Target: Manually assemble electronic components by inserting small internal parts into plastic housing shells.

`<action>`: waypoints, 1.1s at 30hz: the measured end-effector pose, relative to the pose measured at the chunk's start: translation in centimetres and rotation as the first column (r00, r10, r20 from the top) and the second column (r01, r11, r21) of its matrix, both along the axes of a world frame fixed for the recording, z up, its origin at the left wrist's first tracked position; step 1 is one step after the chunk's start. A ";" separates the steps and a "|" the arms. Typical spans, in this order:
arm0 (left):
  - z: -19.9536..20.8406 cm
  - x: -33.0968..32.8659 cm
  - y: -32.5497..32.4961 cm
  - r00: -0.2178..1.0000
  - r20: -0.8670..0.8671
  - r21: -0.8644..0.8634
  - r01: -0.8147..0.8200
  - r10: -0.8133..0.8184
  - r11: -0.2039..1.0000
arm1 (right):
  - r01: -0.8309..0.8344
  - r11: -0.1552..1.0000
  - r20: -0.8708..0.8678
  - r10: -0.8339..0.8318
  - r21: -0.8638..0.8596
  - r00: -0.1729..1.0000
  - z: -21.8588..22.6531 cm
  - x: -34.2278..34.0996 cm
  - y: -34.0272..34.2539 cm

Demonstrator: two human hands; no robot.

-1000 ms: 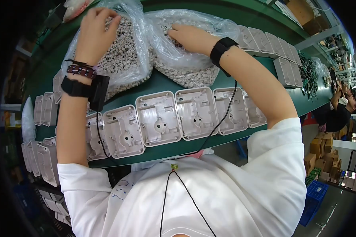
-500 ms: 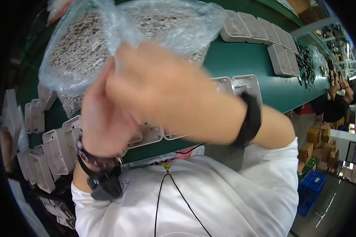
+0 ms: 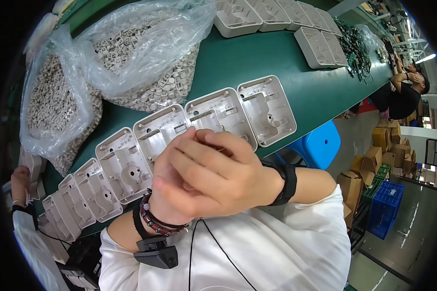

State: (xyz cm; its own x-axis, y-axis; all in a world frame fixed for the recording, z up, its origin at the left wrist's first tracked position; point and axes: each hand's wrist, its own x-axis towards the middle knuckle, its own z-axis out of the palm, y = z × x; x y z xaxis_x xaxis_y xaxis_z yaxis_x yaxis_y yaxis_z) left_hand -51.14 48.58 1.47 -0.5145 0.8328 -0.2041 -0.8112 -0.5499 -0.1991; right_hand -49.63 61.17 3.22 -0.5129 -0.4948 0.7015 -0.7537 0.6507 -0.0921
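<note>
My left hand [image 3: 163, 195] is cupped below and behind my right hand [image 3: 226, 177]. My right hand lies across it with curled fingers, and the two are pressed together above the front row of trays. Anything between the palms is hidden. Just beyond the fingertips stands a light grey plastic housing [image 3: 155, 137] with moulded posts and ribs inside. Beside it are another housing [image 3: 212, 105] and, at the row's right end, one more [image 3: 267, 109]. Farther off, an open clear plastic bag [image 3: 145, 63] holds many small light grey plastic parts.
Another bag [image 3: 58, 104] of small grey parts stands at the left. More housings [image 3: 238, 19] line the green table's [image 3: 257, 60] far side, near a pile of dark cables [image 3: 352, 51]. A blue stool [image 3: 321, 144] is at right. A co-worker's hand [image 3: 20, 182] touches a housing at far left.
Both hands have drawn back from the bags toward my body and now sit together over the front row. The view has shifted, showing more of the housings and the blue stool.
</note>
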 end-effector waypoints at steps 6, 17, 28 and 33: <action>-1.2 0.1 2.0 0.993 -0.115 -0.154 -0.039 0.021 0.987 | -0.028 0.985 0.084 0.043 -0.172 0.996 -0.7 -0.1 0.2; -1.1 -1.7 0.3 0.809 -0.475 -0.335 0.196 -0.345 0.922 | 0.019 0.714 0.408 0.378 -0.699 0.831 -0.9 -0.9 3.3; 1.7 -2.0 0.8 -0.087 -0.565 -0.464 -0.788 -0.820 0.404 | 0.204 0.964 0.424 -0.260 0.172 0.867 0.4 1.3 6.0; 2.4 -2.1 2.3 -0.321 -0.454 -0.533 -0.649 -0.831 0.542 | 0.029 0.990 0.753 -0.126 0.141 0.646 2.4 1.8 8.2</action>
State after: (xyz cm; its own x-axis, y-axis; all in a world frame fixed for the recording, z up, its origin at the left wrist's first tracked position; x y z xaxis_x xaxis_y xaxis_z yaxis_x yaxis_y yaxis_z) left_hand -53.28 50.85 3.85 -0.5160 0.8541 -0.0648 0.4802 0.3511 0.8038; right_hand -47.86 69.34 5.63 -0.8809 -0.4733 -0.0049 -0.3974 0.7453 -0.5354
